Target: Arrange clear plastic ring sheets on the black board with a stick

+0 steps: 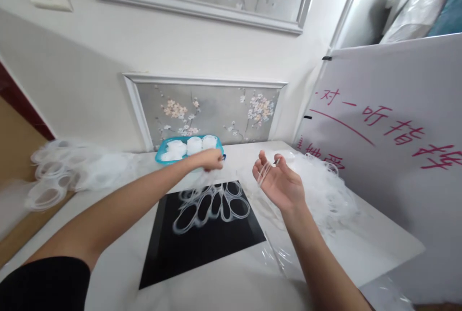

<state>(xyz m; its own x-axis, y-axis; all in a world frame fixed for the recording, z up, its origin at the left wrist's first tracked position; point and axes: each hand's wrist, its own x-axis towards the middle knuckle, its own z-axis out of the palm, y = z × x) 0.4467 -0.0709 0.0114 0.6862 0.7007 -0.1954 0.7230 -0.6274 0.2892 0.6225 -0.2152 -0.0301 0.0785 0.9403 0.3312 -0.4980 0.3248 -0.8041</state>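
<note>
My left hand (212,159) is closed over the far edge of the black mat, gripping a blurred bunch of translucent plastic rings (240,208). The joined rings hang and fan out over the black mat (195,251). A small dark blue bit shows beside its knuckles, too small to name. My right hand (277,181) is palm up to the right of the mat, fingers apart and slightly bent. Thin pale elastic bands (264,174) loop around its fingers. Something small and dark shows near the thumb tip; I cannot make out what it is.
A blue tray (159,157) with white ring stacks stands against the wall. Heaps of translucent rings lie left (83,166) and right (321,190) on the white table (224,282). A whiteboard (390,89) with red writing borders the right side. Clear plastic film (279,253) lies near my right forearm.
</note>
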